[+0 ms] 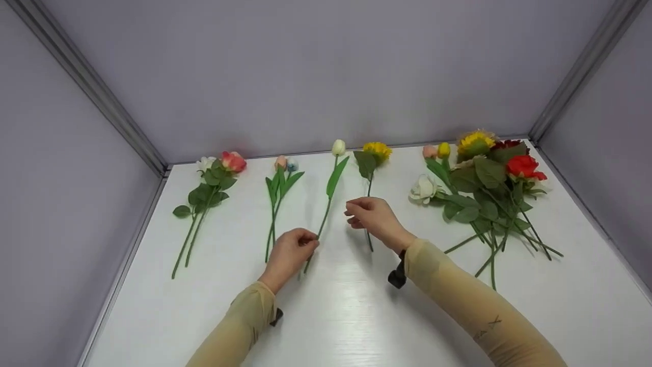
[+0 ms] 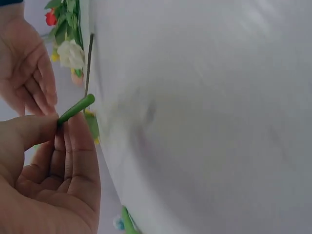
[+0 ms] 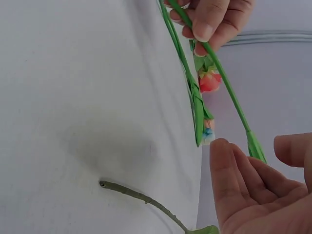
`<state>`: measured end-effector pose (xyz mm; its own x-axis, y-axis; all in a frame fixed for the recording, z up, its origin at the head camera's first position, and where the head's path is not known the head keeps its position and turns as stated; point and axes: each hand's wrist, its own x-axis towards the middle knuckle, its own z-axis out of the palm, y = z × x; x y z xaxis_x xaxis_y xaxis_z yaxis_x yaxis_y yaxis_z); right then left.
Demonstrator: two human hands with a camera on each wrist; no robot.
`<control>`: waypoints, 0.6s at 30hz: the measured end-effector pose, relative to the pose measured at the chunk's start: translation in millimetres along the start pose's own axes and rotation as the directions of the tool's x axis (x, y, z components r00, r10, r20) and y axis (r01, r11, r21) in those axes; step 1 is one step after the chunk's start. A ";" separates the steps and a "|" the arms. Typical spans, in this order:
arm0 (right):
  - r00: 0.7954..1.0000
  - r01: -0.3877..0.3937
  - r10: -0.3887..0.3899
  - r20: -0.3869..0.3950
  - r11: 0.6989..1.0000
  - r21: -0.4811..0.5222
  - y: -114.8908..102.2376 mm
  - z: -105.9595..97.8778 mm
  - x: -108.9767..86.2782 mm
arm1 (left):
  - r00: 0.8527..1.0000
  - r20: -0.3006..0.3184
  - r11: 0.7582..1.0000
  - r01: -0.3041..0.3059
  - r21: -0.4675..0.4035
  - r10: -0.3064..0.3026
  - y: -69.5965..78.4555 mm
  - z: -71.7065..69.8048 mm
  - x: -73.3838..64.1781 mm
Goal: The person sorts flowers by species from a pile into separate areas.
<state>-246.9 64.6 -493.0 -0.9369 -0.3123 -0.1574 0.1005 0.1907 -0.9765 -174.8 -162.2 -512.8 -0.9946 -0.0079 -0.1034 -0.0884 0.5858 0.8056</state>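
A white tulip (image 1: pixel 338 148) with a green stem is held by my left hand (image 1: pixel 290 253), thumb and fingers pinching the lower stem. In the left wrist view the cut end of the green stem (image 2: pixel 78 108) sticks out past the thumb. My right hand (image 1: pixel 377 218) hovers over the stem of a yellow sunflower (image 1: pixel 377 151); its fingers are loosely bent and hold nothing. In the right wrist view the right hand (image 3: pixel 263 187) is beside the tulip's leaf, with a gap between thumb and fingers. The sunflower's brown-green stem (image 3: pixel 146 198) lies on the table below.
Pink and blue tulips (image 1: pixel 281 163) lie left of the white one. Farther left are a pink rose (image 1: pixel 234 162) and a white flower (image 1: pixel 205 163). A pile of mixed flowers (image 1: pixel 489 178) covers the right side of the white table (image 1: pixel 326 321). Grey walls (image 1: pixel 326 71) enclose the table.
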 end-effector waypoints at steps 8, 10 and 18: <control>0.984 0.177 -0.163 0.070 0.883 -0.434 0.3 16.9 -10.5 | 0.990 -0.143 0.961 0.027 0.274 0.013 -34.2 -51.8 18.7; 0.978 0.206 -0.185 0.091 0.839 -0.504 -0.1 20.8 -11.1 | 0.988 -0.151 0.951 0.035 0.307 0.013 -39.5 -59.0 22.0; 0.946 0.319 -0.246 0.213 0.569 -0.758 -0.3 30.7 -8.3 | 0.987 -0.161 0.947 0.067 0.314 -0.016 -55.4 -62.5 33.3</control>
<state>-228.9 38.5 -496.0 -0.8392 -0.5405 0.0600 -0.4954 0.7142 -0.4945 -206.4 -245.6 -524.4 -0.9888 -0.1478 -0.0211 -0.1331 0.8089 0.5727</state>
